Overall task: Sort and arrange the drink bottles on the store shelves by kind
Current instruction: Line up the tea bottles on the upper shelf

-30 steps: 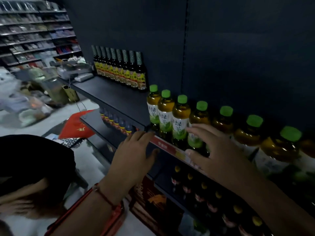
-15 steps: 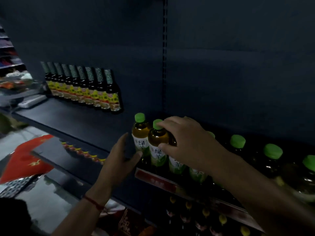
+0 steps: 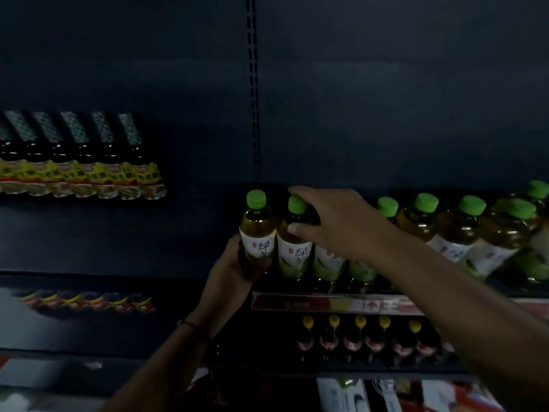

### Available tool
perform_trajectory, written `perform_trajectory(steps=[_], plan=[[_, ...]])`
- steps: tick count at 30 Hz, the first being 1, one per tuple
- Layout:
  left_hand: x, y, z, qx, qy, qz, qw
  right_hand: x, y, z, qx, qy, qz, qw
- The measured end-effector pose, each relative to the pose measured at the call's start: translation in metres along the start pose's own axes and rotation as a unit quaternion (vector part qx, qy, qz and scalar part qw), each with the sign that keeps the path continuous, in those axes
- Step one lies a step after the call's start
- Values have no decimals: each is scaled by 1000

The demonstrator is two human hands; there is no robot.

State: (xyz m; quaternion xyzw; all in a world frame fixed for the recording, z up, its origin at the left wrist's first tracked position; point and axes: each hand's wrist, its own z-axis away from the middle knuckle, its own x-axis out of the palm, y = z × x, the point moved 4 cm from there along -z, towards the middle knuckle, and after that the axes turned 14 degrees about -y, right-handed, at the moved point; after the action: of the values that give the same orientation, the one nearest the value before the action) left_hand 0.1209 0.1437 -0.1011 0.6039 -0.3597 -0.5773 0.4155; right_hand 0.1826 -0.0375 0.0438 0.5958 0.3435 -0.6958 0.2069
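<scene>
Nearest, on the lower shelf (image 3: 341, 368): small dark bottles with yellow caps (image 3: 360, 337) in a row. Above, left hand (image 3: 234, 269) curled round the base of the end green-tea bottle (image 3: 258, 230), at the left end of the row by the shelf's front edge (image 3: 326, 303). Right hand (image 3: 335, 224) draped over the next bottle (image 3: 295, 233), thumb on its shoulder, fingers seemingly closed behind the green cap. Farther right, more green-capped bottles (image 3: 463, 230), some tilted. Far left, against the back panel, dark bottles with yellow labels (image 3: 89, 165).
</scene>
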Motion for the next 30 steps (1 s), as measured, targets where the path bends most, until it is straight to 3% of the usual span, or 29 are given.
perform_trajectory(steps=[7, 19, 25, 28, 30], plan=[[-5, -7, -1, 32, -17, -39, 999, 9, -3, -4, 46, 69, 30, 996], [-6, -11, 11, 77, -65, -54, 993, 21, -3, 0, 71, 95, 73, 990], [-22, 4, 13, 69, -92, -42, 993, 13, -1, 9, 73, 70, 11, 995], [-45, 48, 21, 109, -12, -179, 978, 1, 12, 24, 95, 71, -39, 992], [-50, 88, 22, 183, 15, -324, 928, -5, 23, 30, 112, 39, -42, 992]])
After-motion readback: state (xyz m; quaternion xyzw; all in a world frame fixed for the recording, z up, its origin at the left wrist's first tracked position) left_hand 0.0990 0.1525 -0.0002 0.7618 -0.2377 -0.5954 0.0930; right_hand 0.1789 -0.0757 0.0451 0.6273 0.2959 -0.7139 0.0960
